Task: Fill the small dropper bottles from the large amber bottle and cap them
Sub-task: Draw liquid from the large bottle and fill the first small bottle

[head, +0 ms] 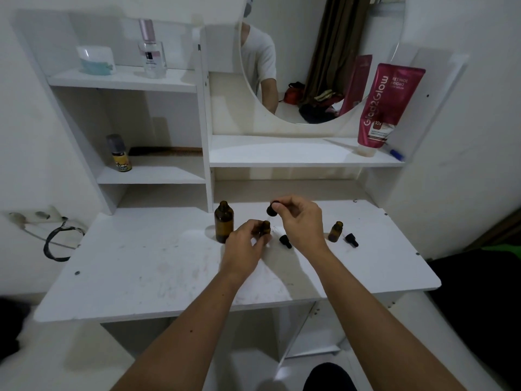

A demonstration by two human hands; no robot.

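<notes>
left hand (245, 244) grips a small dropper bottle (265, 227) upright on the white desk (141, 266). right hand (301, 221) pinches a black dropper cap (272, 210) just above it. large amber bottle (223, 225) stands uncapped just left of the grip; second small bottle (335, 231) and two loose caps (285, 241) to its right.

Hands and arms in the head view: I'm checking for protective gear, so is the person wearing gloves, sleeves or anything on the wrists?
No. Both the left hand and right hand are bare, with no gloves, rings, watch or bands visible. Both forearms are uncovered right to the bottom edge of the picture, so no sleeves show there.
</notes>
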